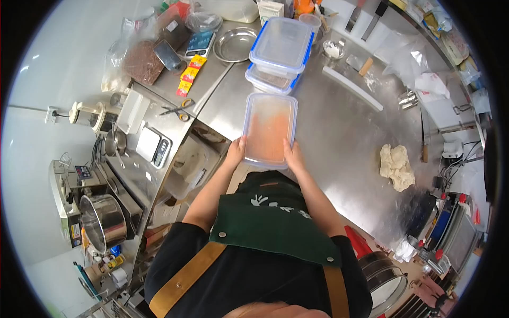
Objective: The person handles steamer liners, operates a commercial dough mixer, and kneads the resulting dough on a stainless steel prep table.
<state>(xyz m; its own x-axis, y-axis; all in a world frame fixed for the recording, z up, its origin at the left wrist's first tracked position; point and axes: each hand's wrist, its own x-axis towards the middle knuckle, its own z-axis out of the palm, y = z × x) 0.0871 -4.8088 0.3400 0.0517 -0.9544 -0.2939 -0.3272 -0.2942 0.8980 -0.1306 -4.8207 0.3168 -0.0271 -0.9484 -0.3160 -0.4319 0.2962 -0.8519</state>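
Between my two hands is a lidded clear plastic food container (270,130) with something orange-pink showing through it. My left hand (236,152) grips its lower left side, and my right hand (293,155) grips the lower right side. The container is at the near edge of the steel table, in front of my green apron. Just beyond it stand stacked clear containers (282,45) with blue-edged lids. Fingers under the container are hidden.
A lump of dough (396,167) lies on the steel table (339,138) at right. A white bar (352,88) rests farther back. Scissors (179,109), yellow-red sachets (191,74), a metal bowl (236,44) and a white scale (154,147) are at left.
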